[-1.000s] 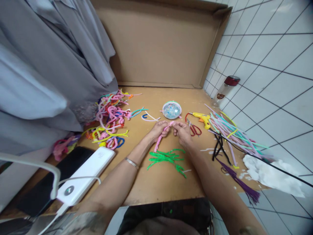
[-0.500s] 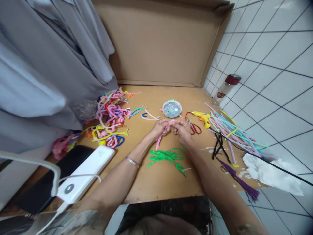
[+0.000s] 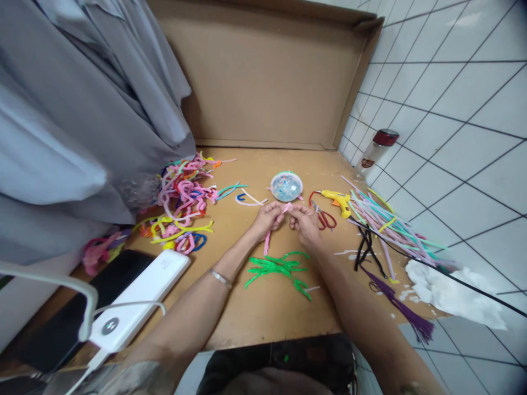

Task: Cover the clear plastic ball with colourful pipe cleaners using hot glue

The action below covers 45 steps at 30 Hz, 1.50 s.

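Note:
Pink pipe cleaners run between my two hands above the middle of the table, with one end hanging below the left. My left hand is closed around them. The fingertips of my right hand pinch the other end. Just beyond my fingers rests a round clear piece with a pink and green rim and coloured bits inside. Nearer to me, twisted green pipe cleaners lie crossed in a bundle. Red-handled scissors are right of my right hand.
A yellow glue gun lies right, its black cord trailing past pastel pipe cleaners, a purple tassel and white stuffing. A bottle stands by the tiles. Left are tangled pipe cleaners and a white power bank.
The pink pipe cleaners have shifted slightly between my fingertips, and both hands keep their grip. The whole view has moved a little; the other things lie as before.

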Available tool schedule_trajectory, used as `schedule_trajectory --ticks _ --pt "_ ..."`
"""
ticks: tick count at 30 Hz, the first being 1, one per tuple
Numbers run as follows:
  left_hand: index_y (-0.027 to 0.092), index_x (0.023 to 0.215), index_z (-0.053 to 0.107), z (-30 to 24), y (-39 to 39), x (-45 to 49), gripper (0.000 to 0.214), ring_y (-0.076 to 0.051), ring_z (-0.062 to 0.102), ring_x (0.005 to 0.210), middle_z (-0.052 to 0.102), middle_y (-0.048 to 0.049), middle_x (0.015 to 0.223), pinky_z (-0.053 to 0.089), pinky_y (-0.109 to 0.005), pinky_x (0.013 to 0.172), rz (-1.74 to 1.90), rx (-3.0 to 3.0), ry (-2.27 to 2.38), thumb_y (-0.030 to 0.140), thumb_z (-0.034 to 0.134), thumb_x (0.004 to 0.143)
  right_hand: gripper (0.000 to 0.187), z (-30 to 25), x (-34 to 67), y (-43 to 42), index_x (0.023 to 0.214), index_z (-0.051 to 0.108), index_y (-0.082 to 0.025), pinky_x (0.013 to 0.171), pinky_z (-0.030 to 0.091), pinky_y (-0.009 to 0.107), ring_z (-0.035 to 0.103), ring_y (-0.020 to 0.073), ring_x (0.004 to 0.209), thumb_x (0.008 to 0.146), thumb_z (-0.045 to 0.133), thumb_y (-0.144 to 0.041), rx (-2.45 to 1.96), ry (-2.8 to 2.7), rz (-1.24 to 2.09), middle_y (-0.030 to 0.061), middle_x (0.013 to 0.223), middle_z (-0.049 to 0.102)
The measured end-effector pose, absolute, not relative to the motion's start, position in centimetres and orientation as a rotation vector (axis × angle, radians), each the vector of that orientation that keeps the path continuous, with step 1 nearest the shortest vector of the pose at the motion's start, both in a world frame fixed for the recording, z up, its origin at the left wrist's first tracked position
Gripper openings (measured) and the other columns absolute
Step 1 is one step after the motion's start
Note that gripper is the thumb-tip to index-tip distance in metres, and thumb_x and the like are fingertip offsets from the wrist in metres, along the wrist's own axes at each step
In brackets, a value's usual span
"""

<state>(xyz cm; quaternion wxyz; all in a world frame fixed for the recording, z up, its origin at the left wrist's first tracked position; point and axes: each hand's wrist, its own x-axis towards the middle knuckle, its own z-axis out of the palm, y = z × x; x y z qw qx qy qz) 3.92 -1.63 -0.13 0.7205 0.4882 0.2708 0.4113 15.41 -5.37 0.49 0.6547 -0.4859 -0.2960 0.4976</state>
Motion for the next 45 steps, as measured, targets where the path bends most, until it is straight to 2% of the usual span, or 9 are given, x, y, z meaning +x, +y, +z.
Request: schedule_trajectory --ticks 6,21,27,31,40,45 --pt "0.018 0.082 0.049 -0.34 -1.47 3.98 0.038 -0.002 0.022 0.031 0.038 0.0121 0.042 0.013 -0.016 0.036 0.88 1.076 0.556 0.045 0.072 0.07 0.024 0.42 15.75 -5.29 0.065 0.06 -0.018 0.037 0.028 0.018 0.04 0.0047 0.036 0.057 0.077 -0.032 -1.062 -0.68 1.183 -0.0084 0.043 0.049" --pt "0.019 0.078 0.047 -0.77 -1.5 4.02 0.049 -0.002 0.023 0.032 0.04 0.0114 0.044 0.013 -0.016 0.035 0.927 1.068 0.531 0.055 0.077 0.064 0.025 0.52 16.21 -5.19 0.059 0.054 -0.019 0.035 0.03 0.016 0.041 0.0044 0.036 0.061 0.077 -0.029 -1.1 -0.682 1.213 -0.0079 0.044 0.048" --pt "0.018 0.079 0.048 -0.81 -1.49 4.02 0.049 -0.002 0.023 0.033 0.04 0.0116 0.044 0.013 -0.016 0.036 0.926 1.072 0.536 0.056 0.077 0.065 0.033 0.54 16.06 -5.07 0.06 0.052 -0.019 0.034 0.029 0.017 0.041 0.0044 0.035 0.064 0.077 -0.041 -1.127 -0.66 1.144 -0.008 0.047 0.048" --pt "0.019 0.079 0.048 -0.88 -1.56 4.07 0.051 -0.002 0.023 0.033 0.039 0.0117 0.044 0.014 -0.016 0.036 0.92 1.085 0.544 0.059 0.077 0.065 0.035 0.26 16.0 -5.03 0.061 0.055 -0.019 0.035 0.027 0.017 0.04 0.0046 0.036 0.06 0.077 -0.047 -1.14 -0.746 1.081 -0.0081 0.045 0.048" --pt "0.018 0.075 0.048 -1.01 -1.9 4.51 0.044 -0.002 0.025 0.032 0.042 0.0102 0.044 0.014 -0.017 0.036 0.872 1.14 0.56 0.052 0.075 0.068 0.017 -0.12 15.97 -4.9 0.058 0.059 -0.02 0.039 0.027 0.021 0.036 0.0055 0.037 0.057 0.068 -0.035 -1.182 -0.764 0.933 -0.0077 0.045 0.051" --pt "0.019 0.074 0.048 -0.9 -2.24 4.81 0.037 -0.003 0.026 0.032 0.04 0.0108 0.043 0.014 -0.016 0.037 0.92 1.156 0.614 0.045 0.073 0.071 0.006 0.24 15.76 -5.03 0.057 0.06 -0.021 0.053 0.04 0.023 0.052 0.0121 0.056 0.061 0.06 -0.026 -1.256 -0.851 0.661 -0.0022 0.056 0.062"
